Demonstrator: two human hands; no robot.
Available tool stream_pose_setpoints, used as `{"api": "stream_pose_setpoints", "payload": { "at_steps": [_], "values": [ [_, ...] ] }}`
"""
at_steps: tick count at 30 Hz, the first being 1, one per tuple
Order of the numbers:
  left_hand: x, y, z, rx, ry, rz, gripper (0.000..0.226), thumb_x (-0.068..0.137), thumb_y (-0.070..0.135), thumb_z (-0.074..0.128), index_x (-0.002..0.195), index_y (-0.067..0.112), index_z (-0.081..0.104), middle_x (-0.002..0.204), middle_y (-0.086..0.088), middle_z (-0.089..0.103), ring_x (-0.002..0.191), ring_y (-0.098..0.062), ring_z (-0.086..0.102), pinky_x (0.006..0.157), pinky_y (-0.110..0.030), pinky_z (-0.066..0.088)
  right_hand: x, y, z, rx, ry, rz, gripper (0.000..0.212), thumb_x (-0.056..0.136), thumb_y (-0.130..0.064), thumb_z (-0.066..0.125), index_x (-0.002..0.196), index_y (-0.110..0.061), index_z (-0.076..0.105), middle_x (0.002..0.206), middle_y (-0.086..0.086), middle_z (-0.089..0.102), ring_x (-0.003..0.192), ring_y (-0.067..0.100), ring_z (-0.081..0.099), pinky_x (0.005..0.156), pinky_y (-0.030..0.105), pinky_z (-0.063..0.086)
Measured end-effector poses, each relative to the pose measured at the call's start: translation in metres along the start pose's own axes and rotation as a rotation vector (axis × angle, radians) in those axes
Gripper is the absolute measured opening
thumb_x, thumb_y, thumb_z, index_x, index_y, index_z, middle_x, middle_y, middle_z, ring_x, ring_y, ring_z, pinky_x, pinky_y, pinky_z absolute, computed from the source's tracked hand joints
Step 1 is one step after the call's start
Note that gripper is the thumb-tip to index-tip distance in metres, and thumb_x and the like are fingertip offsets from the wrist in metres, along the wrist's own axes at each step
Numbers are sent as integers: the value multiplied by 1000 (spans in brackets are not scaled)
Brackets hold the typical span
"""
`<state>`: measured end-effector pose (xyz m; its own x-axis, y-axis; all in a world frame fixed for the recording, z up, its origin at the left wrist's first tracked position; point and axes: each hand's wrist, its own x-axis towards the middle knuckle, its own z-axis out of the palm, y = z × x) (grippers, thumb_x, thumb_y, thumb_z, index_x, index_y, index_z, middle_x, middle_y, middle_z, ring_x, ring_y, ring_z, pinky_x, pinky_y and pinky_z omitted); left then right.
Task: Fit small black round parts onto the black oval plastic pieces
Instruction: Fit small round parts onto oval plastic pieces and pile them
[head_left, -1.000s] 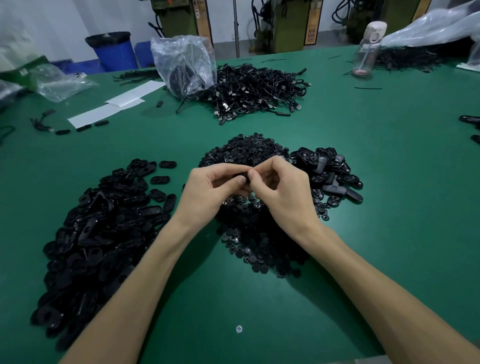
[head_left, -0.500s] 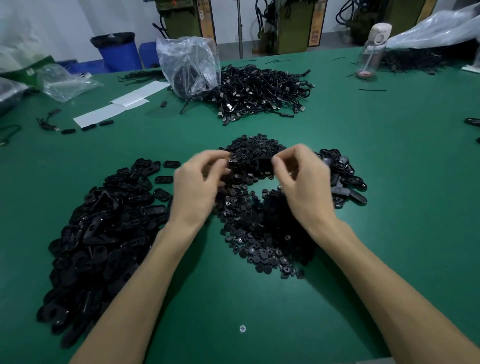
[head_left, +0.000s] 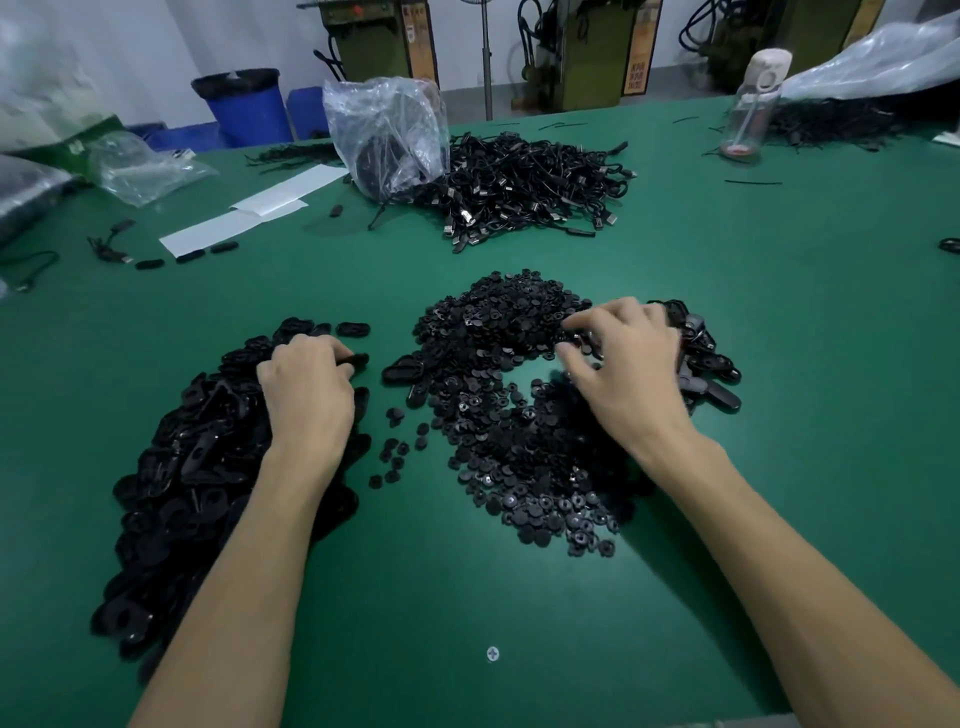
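fingers of the left hand (head_left: 306, 395) curl round an oval piece (head_left: 357, 359) at the edge of the oval pile (head_left: 197, 467); right hand (head_left: 623, 374) digs among round parts (head_left: 519, 457), hold unclear. both heaps are big, so most fitting looks undone.

Large green-topped table (head_left: 779, 312) filling most of view, white wall (head_left: 156, 41) back left, blue bin (head_left: 249, 109) with black liner behind table, olive-green machines (head_left: 587, 57) along back, metal pole (head_left: 486, 62) between them, grey floor (head_left: 462, 104), even indoor light

Fingertips of the left hand (head_left: 306, 395) are hidden against the oval pieces (head_left: 197, 467); fingers of the right hand (head_left: 626, 376) are blurred.
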<state>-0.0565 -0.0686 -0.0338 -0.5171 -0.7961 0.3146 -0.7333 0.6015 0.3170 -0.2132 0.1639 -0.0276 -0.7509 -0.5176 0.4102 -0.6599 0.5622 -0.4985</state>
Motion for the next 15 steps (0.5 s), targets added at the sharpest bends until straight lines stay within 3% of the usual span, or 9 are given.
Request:
{"api": "stream_pose_setpoints", "payload": {
  "at_steps": [3, 5, 7, 9, 11, 15],
  "values": [
    [-2, 9, -1, -30, 53, 8, 20, 104, 18, 61, 119, 14, 73, 112, -8, 71, 112, -31, 56, 98, -46, 28, -7, -11, 12, 2, -220, -88, 41, 94, -53, 63, 126, -28, 67, 124, -6, 54, 124, 17, 36, 98, 33, 20],
    [-4, 20, -3, -210, 77, 75, 19, 105, 20, 60, 119, 12, 71, 112, -4, 68, 108, -26, 59, 103, -44, 37, -10, -13, 19, -24, -288, -122, 38, 94, -54, 62, 122, -29, 69, 121, -6, 52, 122, 18, 37, 99, 35, 22],
    [-13, 37, -5, -492, 17, 156, 17, 103, 22, 64, 115, 12, 70, 102, 0, 68, 93, -17, 65, 94, -32, 51, -11, -13, 21, 11, -267, -131, 26, 95, -48, 65, 112, -29, 71, 111, -7, 50, 116, 19, 40, 95, 34, 23],
    [-26, 55, -5, -664, -93, 236, 13, 101, 24, 68, 109, 15, 70, 85, 2, 72, 74, -9, 68, 74, -14, 49, -10, -13, 21, 39, -248, -134, 17, 95, -44, 69, 102, -29, 71, 104, -7, 50, 109, 18, 42, 89, 32, 22],
    [-38, 69, 0, -762, -182, 301, 9, 100, 23, 70, 105, 15, 71, 73, 3, 71, 64, -8, 67, 67, -16, 50, -9, -13, 22, 29, -248, -139, 14, 94, -42, 71, 98, -28, 70, 100, -7, 51, 107, 18, 42, 85, 31, 20],
    [-52, 81, 9, -875, -204, 320, 5, 100, 22, 70, 103, 18, 68, 71, 2, 71, 65, -9, 68, 67, -22, 53, -9, -13, 21, 103, -186, -95, 12, 95, -36, 70, 93, -25, 67, 100, -9, 54, 108, 17, 46, 90, 32, 25]
  ]
}}
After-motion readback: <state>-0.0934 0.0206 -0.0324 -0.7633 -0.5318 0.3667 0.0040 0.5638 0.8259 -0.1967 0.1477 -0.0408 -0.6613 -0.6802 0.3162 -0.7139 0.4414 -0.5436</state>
